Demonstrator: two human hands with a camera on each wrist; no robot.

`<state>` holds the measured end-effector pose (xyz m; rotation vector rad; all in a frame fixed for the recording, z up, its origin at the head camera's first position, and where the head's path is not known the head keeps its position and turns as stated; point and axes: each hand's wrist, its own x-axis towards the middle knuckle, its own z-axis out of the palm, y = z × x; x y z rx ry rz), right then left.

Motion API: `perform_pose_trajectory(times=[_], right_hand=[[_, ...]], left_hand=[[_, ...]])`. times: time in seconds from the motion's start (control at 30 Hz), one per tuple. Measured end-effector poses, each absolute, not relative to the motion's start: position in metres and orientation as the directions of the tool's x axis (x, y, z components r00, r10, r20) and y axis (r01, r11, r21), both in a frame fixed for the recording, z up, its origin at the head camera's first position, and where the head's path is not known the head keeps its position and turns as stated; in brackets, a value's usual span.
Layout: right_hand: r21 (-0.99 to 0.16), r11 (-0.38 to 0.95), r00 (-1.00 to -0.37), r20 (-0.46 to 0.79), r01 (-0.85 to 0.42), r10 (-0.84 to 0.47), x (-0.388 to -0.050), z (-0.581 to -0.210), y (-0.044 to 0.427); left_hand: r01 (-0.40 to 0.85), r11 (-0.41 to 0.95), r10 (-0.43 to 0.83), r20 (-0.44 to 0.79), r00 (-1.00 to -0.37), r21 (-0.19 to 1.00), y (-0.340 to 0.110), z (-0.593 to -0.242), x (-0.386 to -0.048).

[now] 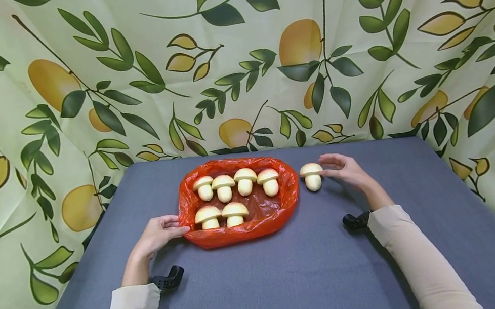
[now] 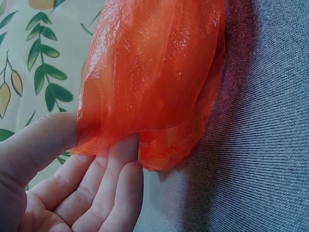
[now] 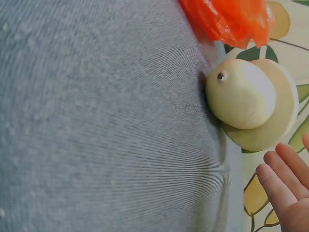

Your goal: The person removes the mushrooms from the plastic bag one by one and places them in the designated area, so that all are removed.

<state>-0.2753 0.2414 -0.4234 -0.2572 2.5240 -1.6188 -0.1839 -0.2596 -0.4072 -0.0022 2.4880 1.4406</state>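
Note:
A red plastic bag [image 1: 244, 234] lies spread wide with its rim rolled out, and several toy mushrooms [image 1: 245, 181] rest inside it in two rows. At its left end my left hand [image 1: 160, 234] grips the bag's edge; in the left wrist view the thumb and fingers [image 2: 123, 150] lie on either side of the red film [image 2: 149, 72]. Just right of the bag, a single cream mushroom [image 1: 311, 176] is on the table. My right hand [image 1: 343, 170] is beside its cap, fingers extended; in the right wrist view the fingertips [image 3: 270, 162] appear close to the cap [image 3: 287, 101]. Contact is hard to tell.
A grey-blue cloth [image 1: 262, 285] covers the table. Behind and at the sides hangs a curtain [image 1: 236, 59] printed with leaves and fruit. Black wrist devices [image 1: 170, 278] sit at both cuffs, just above the table.

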Motion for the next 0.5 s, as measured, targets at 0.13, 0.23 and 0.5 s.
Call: perform_pose_trajectory(times=[0.13,0.23,0.5], right_hand=[[-0.915,0.398,-0.983,-0.01,-0.064,-0.182,-0.272,-0.419,0.241],[-0.919,0.39,-0.988,-0.008,-0.052,-0.152,-0.269,-0.415,0.24],[-0.917,0.397,-0.995,-0.007,-0.035,-0.104,-0.26,-0.406,0.236]], left_hand=[[-0.133,0.503,0.133,-0.229,-0.964,0.854,-0.26,-0.407,-0.184],[-0.134,0.499,0.136,-0.229,-0.964,0.856,-0.26,-0.407,-0.184],[-0.135,0.504,0.14,-0.235,-0.962,0.853,-0.261,-0.408,-0.185]])
